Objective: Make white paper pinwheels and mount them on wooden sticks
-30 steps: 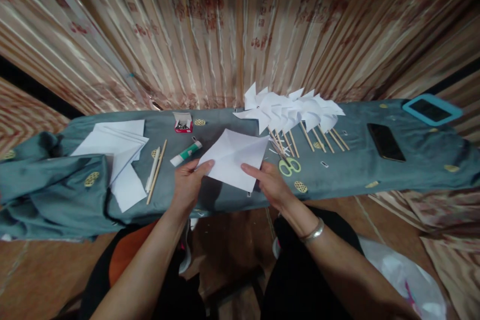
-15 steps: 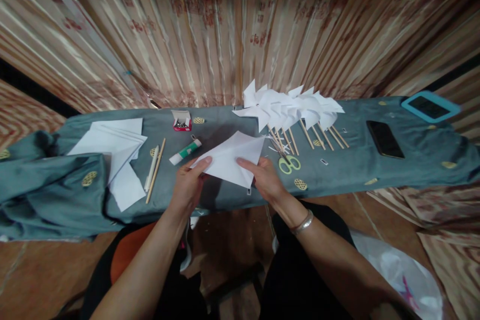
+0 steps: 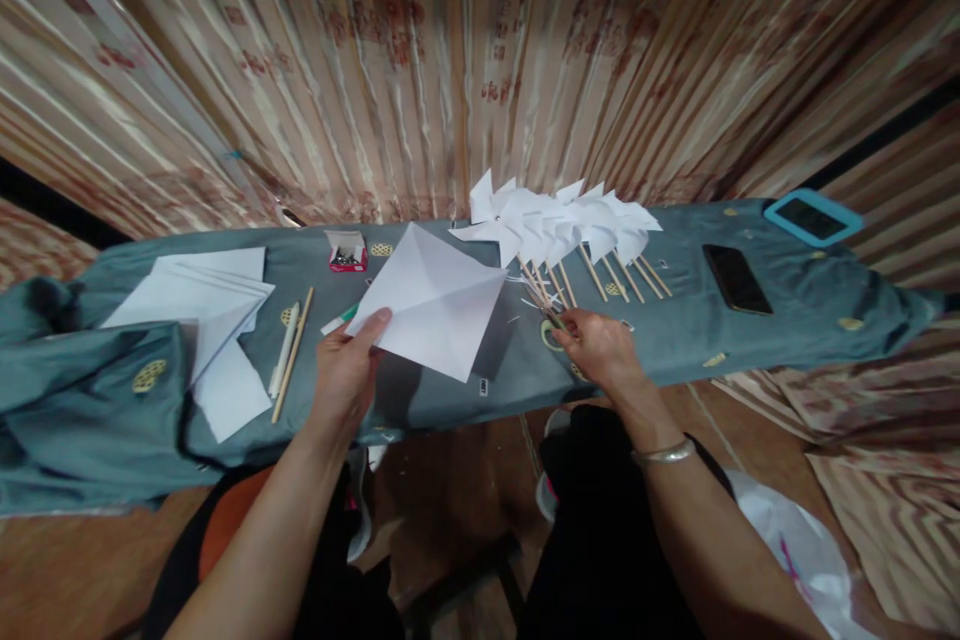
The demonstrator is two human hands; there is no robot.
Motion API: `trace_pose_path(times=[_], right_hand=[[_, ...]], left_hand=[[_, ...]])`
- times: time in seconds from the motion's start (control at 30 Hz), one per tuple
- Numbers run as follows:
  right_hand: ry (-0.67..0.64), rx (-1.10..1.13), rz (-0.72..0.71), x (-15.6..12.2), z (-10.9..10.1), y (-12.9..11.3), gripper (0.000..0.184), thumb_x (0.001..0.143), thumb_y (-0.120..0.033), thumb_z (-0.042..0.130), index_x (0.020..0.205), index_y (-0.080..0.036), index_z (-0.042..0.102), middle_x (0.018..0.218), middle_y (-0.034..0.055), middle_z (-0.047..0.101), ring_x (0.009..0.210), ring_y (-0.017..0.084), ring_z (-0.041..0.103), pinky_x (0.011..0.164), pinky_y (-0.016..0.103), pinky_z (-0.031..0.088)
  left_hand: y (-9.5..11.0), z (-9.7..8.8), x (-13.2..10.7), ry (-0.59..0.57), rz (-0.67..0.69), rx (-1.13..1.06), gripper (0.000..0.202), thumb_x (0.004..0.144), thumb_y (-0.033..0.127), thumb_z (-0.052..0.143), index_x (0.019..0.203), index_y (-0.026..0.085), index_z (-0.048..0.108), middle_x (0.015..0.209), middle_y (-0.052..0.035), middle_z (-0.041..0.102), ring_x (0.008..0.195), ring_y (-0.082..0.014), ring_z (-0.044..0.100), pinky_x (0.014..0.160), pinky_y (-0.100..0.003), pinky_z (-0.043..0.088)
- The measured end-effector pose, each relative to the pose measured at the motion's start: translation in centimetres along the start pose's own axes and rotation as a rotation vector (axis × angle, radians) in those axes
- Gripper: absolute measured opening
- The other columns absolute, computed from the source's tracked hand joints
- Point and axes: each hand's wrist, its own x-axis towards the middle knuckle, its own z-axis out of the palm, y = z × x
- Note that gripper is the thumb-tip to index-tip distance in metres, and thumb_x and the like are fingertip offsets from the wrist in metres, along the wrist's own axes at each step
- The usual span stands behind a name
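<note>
My left hand (image 3: 348, 366) pinches one corner of a creased square sheet of white paper (image 3: 435, 295), thumb on top. The sheet is held up above the cloth and partly covers a green-and-white glue stick (image 3: 339, 320). At the scissors (image 3: 550, 334) with light green handles, my right hand (image 3: 602, 350) has its fingers closed on the handle area, hiding part of it. Thin paper offcuts (image 3: 534, 292) lie by the blades. Just behind them rests a row of white paper pinwheels (image 3: 555, 225) on wooden sticks.
A stack of white paper (image 3: 217, 280) lies at the left, beside a white pencil-like stick (image 3: 285, 350) and a wooden stick (image 3: 294, 355). A small open red box (image 3: 346, 253) holds metal pins. Rightward are a dark phone (image 3: 736, 278) and a blue-framed tablet (image 3: 814, 217).
My right hand has let go of the paper and moved right to the scissors. The sheet now stays in my left hand alone, turned flatter to view. The view has shifted slightly.
</note>
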Motion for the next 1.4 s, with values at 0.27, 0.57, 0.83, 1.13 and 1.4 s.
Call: trace_pose_path(times=[0.27, 0.57, 0.83, 1.13, 1.4], right_hand=[[-0.209, -0.221, 0.045, -0.1, -0.1, -1.8, 0.025, 0.086, -0.026, 0.057, 0.106, -0.012, 0.063, 0.093, 0.0168, 0.073, 0.085, 0.028, 0.07, 0.07, 0.031, 0.049], [-0.229, 0.475, 0.281, -0.4, -1.9, 1.1, 0.02, 0.07, -0.026, 0.066, 0.089, -0.018, 0.068, 0.077, 0.0047, 0.073, 0.071, 0.02, 0.069, 0.066, 0.028, 0.048], [-0.257, 1.302, 0.508, 0.4, -1.0, 2.5, 0.041, 0.05, -0.028, 0.083, 0.087, -0.017, 0.069, 0.067, 0.0006, 0.072, 0.056, 0.011, 0.061, 0.051, 0.02, 0.043], [-0.218, 1.714, 0.557, 1.8, -0.1, 2.3, 0.029, 0.052, -0.025, 0.089, 0.075, -0.019, 0.073, 0.072, 0.0003, 0.073, 0.062, 0.01, 0.066, 0.06, 0.016, 0.055], [-0.301, 1.838, 0.542, 2.4, 0.2, 1.9, 0.031, 0.052, -0.021, 0.089, 0.079, -0.019, 0.074, 0.072, 0.0003, 0.073, 0.062, 0.008, 0.065, 0.053, 0.011, 0.052]], left_hand=[[-0.3, 1.1, 0.6, -0.006, 0.077, 0.008, 0.029, 0.053, 0.033, 0.083, 0.076, 0.02, 0.07, 0.085, -0.0049, 0.076, 0.096, -0.0306, 0.068, 0.086, -0.044, 0.055], [-0.2, 1.4, 1.7, -0.022, 0.13, -0.038, 0.027, 0.055, 0.031, 0.084, 0.077, 0.02, 0.072, 0.086, -0.0041, 0.076, 0.093, -0.0261, 0.069, 0.083, -0.037, 0.056], [-0.5, 2.0, 2.1, -0.015, 0.117, -0.053, 0.027, 0.053, 0.029, 0.086, 0.074, 0.019, 0.073, 0.079, -0.0021, 0.075, 0.086, -0.0233, 0.069, 0.074, -0.033, 0.058], [-1.1, 2.9, 2.1, -0.041, 0.095, -0.062, 0.029, 0.054, 0.027, 0.085, 0.077, 0.016, 0.073, 0.077, -0.0023, 0.074, 0.077, -0.02, 0.069, 0.07, -0.03, 0.057], [-1.1, 3.7, 2.1, -0.033, 0.065, -0.059, 0.03, 0.052, 0.026, 0.085, 0.078, 0.017, 0.072, 0.078, -0.0018, 0.074, 0.075, -0.0194, 0.068, 0.071, -0.032, 0.057]])
